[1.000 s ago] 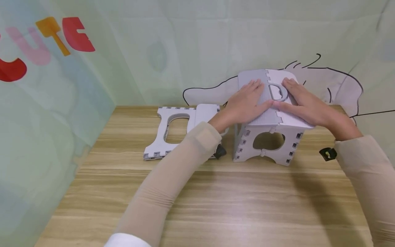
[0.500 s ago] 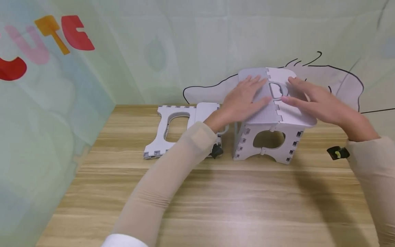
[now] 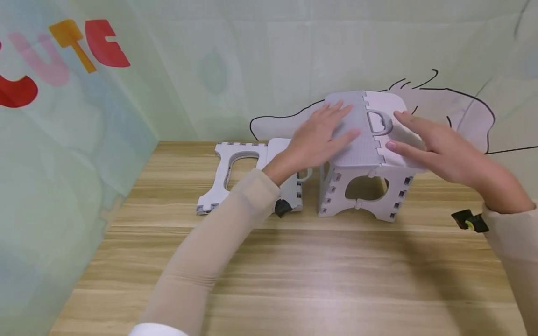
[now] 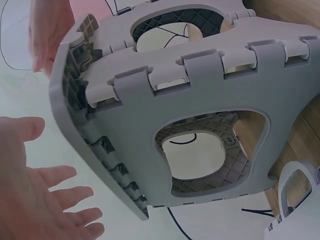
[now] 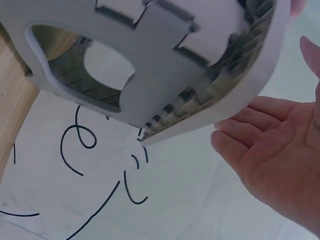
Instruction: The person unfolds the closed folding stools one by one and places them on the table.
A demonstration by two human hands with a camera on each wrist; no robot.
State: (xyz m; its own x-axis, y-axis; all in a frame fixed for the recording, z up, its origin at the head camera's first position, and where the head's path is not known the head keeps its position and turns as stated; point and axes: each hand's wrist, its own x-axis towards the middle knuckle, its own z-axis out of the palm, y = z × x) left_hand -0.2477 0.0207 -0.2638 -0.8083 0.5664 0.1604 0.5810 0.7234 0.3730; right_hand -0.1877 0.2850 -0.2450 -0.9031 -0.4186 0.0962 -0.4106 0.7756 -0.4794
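Note:
An unfolded step stool point(image 3: 353, 151), with a grey and white seat and a D-shaped handle, stands upright on the wooden table. Over the grey half of its seat is my left hand point(image 3: 317, 140), fingers spread and straight. In the left wrist view a gap shows between that left hand point(image 4: 30, 200) and the seat's edge. My right hand point(image 3: 445, 149) hovers over the white half, its fingers extended. The right wrist view has the right hand point(image 5: 280, 155) beside the seat's rim, palm facing the stool point(image 5: 165, 65). Neither hand holds anything.
A folded step stool point(image 3: 277, 148) lies flat to the left of the standing one, partly hidden by my left forearm. Behind the table point(image 3: 319, 275) hangs a pale green printed cloth point(image 3: 269, 60), close to both stools. Dark tags show at both wrists.
Both hands have come off the seat and moved apart, the left toward the left and the right toward the right. The standing stool has stayed in place.

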